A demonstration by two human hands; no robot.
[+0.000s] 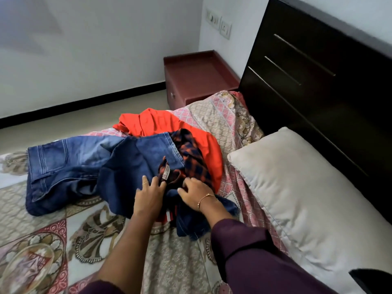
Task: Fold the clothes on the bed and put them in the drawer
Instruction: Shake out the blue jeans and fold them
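A heap of clothes lies on the patterned bedsheet (180, 257). Blue jeans (70, 164) spread to the left, an orange garment (161, 122) lies at the back, and a red-and-navy checked shirt (195, 160) sits on top in the middle. My left hand (151, 192) rests with fingers spread on the dark denim beside the shirt's collar label. My right hand (196, 193), with a thin bracelet at the wrist, curls its fingers into the checked shirt's collar. The maroon bedside cabinet (197, 75) with a shut drawer stands beyond the bed's far corner.
A pale pillow (307, 198) lies at the right against the dark headboard (318, 71). A clear round dish (27, 270) sits on the sheet at the lower left. Bare floor (63, 126) runs along the white wall behind the bed.
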